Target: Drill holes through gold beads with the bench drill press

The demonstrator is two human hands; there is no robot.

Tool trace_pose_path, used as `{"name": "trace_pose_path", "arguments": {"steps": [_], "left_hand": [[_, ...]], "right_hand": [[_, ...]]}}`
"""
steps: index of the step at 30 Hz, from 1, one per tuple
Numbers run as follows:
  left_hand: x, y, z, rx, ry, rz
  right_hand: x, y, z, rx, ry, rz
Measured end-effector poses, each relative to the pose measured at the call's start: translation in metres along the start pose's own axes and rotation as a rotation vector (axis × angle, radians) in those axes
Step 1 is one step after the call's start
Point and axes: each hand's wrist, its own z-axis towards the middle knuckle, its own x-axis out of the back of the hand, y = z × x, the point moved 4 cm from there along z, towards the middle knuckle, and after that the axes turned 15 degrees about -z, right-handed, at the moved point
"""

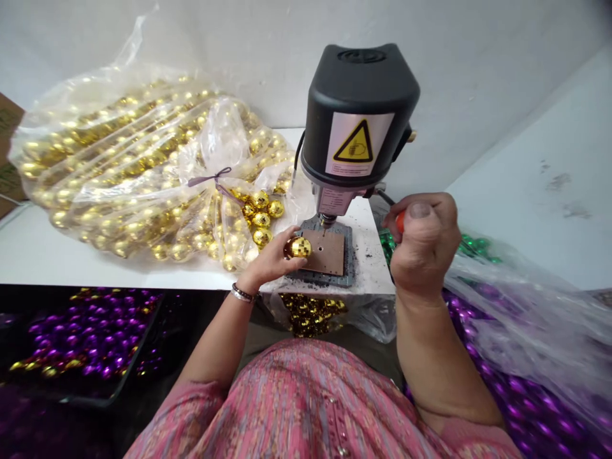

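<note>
A black drill press [361,95] with a yellow warning label stands on the white table. Its bit points down over a brown plate [329,252] fixed on the grey base. My left hand [275,255] holds a shiny gold mirrored ball [301,247] between thumb and fingers at the plate's left side, left of the bit. My right hand [425,245] is closed around the red knob [400,221] of the press lever, right of the machine. Several loose gold balls [261,220] lie beyond my left hand, at the mouth of a plastic bag.
A big clear bag of gold balls [129,172], tied with purple ribbon, covers the table's left. Purple balls [95,331] fill a dark bin at lower left; more purple and green balls under plastic lie at right. Gold balls [313,313] sit below the table's front edge.
</note>
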Motion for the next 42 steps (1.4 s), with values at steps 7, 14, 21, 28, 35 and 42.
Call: {"name": "trace_pose_path", "arguments": {"steps": [7,14,21,28,35,42], "left_hand": [[-0.024,-0.007,0.015,0.136,0.051,0.013],[-0.029,-0.008,0.024,0.196,0.089,0.040],[-0.037,0.006,0.034,0.089,0.046,0.167],[-0.049,0.007,0.048,0.019,-0.042,0.213],[-0.047,0.004,0.047,0.050,-0.059,0.156],[-0.048,-0.002,0.043,0.017,-0.007,0.140]], "right_hand": [[0.000,-0.001,0.001,0.003,-0.046,0.018],[0.003,-0.004,0.000,0.012,-0.071,0.007],[0.005,-0.012,0.006,0.033,-0.091,-0.001],[0.008,-0.016,0.013,-0.004,-0.166,0.025],[0.013,-0.009,0.000,0.061,-0.222,-0.036],[0.012,-0.004,-0.007,0.106,-0.189,-0.068]]}}
